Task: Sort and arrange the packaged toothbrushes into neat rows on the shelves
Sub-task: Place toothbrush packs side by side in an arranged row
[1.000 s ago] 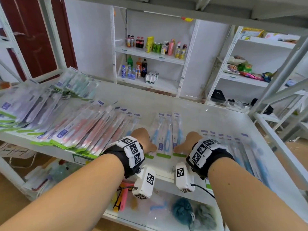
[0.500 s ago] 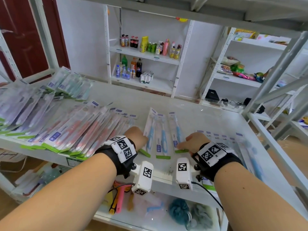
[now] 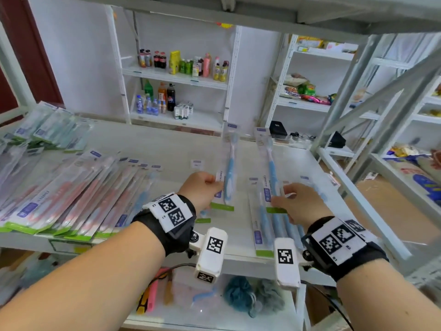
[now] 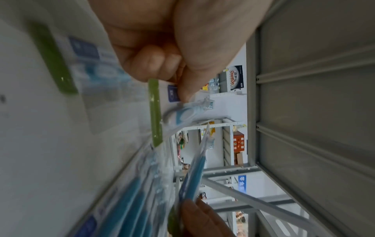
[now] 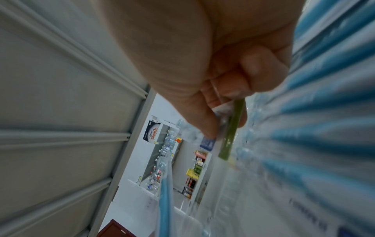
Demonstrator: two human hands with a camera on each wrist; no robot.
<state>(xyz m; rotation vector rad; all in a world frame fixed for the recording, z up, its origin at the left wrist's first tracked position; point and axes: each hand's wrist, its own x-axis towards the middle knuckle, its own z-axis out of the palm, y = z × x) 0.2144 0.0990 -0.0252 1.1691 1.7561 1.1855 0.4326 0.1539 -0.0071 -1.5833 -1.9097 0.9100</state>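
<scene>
A: We see two packaged blue toothbrushes lifted above the white shelf (image 3: pixel 167 144). Our left hand (image 3: pixel 202 191) pinches the left pack (image 3: pixel 228 168) near its green bottom strip, thumb on top. Our right hand (image 3: pixel 297 204) pinches the right pack (image 3: pixel 269 168) the same way.

B: How do we judge they handle?

A: Light, we think. The card back looks fairly stiff, the clear blister thin and likely slippery. Held at the bottom edge, each pack stands up with its head end tipping away, so a grip nearer the middle would steady it.

B: Where do they belong?

A: Probably with the blue row (image 3: pixel 265 223) lying flat below our right hand. A pink row (image 3: pixel 71 201) fans out to the left, and a paler stack (image 3: pixel 50 132) sits behind it.

B: What can't we make out?

A: Both wrist views are blurred. The printing on the packs is too small to read. Our hands and wrists cover part of the blue row, so we cannot count it.
</scene>
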